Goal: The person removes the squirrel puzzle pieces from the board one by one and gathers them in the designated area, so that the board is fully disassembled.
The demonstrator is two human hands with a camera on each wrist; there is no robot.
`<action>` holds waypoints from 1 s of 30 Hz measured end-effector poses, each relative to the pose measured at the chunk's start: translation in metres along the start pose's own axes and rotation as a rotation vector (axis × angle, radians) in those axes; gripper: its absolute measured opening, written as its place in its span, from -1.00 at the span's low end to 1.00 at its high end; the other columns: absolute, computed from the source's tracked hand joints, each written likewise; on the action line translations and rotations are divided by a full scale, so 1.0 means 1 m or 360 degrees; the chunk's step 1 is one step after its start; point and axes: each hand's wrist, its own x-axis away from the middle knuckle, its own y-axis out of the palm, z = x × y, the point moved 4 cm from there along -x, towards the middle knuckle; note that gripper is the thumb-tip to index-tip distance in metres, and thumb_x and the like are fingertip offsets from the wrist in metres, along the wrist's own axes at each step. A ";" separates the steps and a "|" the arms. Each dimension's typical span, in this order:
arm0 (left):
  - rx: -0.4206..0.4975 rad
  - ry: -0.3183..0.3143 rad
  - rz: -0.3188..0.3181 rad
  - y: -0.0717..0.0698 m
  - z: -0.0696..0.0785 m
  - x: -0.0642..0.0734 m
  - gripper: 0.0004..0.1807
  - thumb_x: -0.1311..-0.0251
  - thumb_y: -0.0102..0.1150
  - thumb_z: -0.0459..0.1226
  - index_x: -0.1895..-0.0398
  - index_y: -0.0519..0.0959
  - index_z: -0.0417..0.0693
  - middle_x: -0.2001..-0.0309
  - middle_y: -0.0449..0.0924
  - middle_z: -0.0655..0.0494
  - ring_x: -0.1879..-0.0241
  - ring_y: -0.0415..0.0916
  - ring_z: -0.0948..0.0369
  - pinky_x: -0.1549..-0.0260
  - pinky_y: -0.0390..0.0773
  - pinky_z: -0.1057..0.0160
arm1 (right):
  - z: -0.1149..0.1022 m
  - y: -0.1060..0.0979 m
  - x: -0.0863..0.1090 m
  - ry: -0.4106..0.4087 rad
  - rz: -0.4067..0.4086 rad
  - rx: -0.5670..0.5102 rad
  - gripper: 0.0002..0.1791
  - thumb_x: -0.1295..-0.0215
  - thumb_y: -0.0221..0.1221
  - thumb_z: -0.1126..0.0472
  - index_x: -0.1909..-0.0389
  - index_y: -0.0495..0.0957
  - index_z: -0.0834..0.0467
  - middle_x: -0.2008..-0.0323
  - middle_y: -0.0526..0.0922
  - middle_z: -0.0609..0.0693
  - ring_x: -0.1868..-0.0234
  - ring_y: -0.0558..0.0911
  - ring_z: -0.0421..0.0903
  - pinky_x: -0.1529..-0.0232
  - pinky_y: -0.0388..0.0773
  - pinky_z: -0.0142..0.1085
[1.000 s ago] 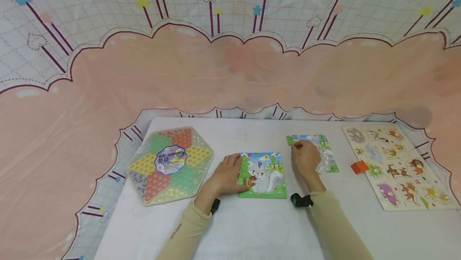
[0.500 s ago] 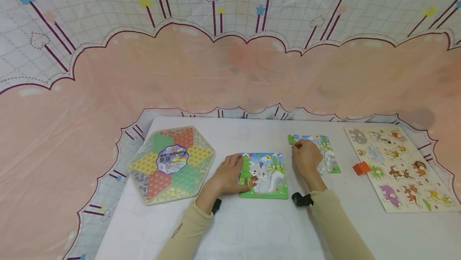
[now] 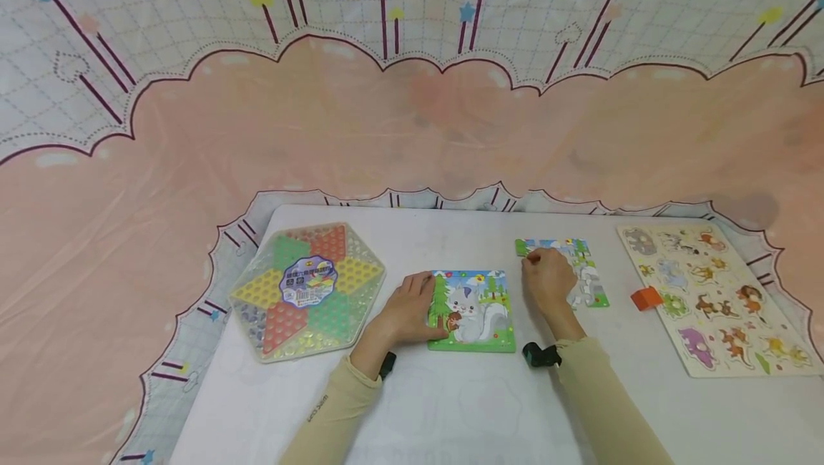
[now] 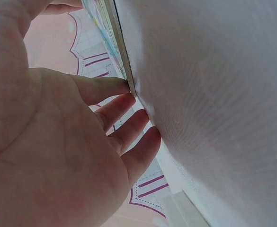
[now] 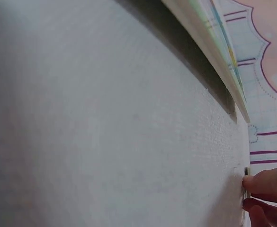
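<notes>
A square squirrel picture puzzle (image 3: pixel 476 311) with a green border lies on the white table. My left hand (image 3: pixel 405 311) rests along its left side, thumb over the lower left corner of the picture. In the left wrist view, the fingertips (image 4: pixel 124 85) of this hand touch the puzzle's edge and the table beside it. Farther right lies a second, partly covered picture puzzle (image 3: pixel 589 275). My right hand (image 3: pixel 548 280) is at its left side, pinching a small thin puzzle piece, mostly hidden by the fingers. In the right wrist view, thumb and fingertip (image 5: pixel 248 181) meet at a thin edge.
A packaged hexagonal Chinese checkers board (image 3: pixel 305 293) lies to the left. On the right is a wooden animal peg board (image 3: pixel 714 300), with an orange block (image 3: pixel 646 299) at its left edge. A patterned cloth (image 3: pixel 412 129) hangs behind the table.
</notes>
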 end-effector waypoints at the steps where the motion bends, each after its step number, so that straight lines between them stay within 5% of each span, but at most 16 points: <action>1: 0.0002 -0.0002 -0.0001 0.000 0.000 0.000 0.11 -0.04 0.38 0.17 -0.47 0.12 -0.32 -0.43 0.06 -0.19 -0.41 0.02 -0.09 -0.30 0.25 -0.04 | 0.000 0.000 0.000 -0.0001 -0.0001 0.0001 -0.84 -0.21 0.27 0.20 0.32 0.74 0.22 0.33 0.73 0.16 0.37 0.67 0.16 0.44 0.51 0.06; 30: 0.0029 -0.0012 -0.0008 -0.002 0.001 0.002 0.10 -0.05 0.38 0.15 -0.48 0.12 -0.32 -0.46 0.04 -0.19 -0.43 0.00 -0.08 -0.32 0.23 -0.03 | -0.002 -0.002 0.003 -0.0016 -0.0048 -0.0015 -0.83 -0.23 0.21 0.25 0.35 0.72 0.26 0.34 0.72 0.22 0.39 0.66 0.19 0.44 0.52 0.08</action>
